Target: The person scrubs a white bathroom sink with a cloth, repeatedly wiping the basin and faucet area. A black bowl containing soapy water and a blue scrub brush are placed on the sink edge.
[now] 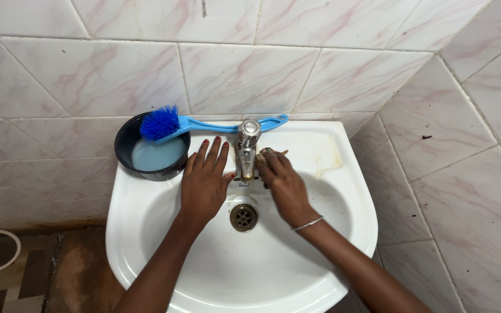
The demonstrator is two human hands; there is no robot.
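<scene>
- Your white basin point(331, 232) is being scrubbed around the tap.
- Your left hand point(204, 182) lies flat, fingers spread, at the tap's nine o'clock.
- Your right hand point(282, 179) pinches a small scrub pad point(267, 153) at three o'clock.
- The chrome tap point(247, 148) comes next, I judge: press and circle its base.

— How many things sit at the white ceramic basin point(343, 232)?

— One chrome tap point(248, 148), one round metal drain point(243, 217), one black round bowl of cloudy liquid point(152, 152), one blue plastic long-handled brush point(204, 124).

— And hands?

— Two: one left hand point(204, 179), one right hand point(282, 182) with one thin silver bracelet point(307, 224).
</scene>
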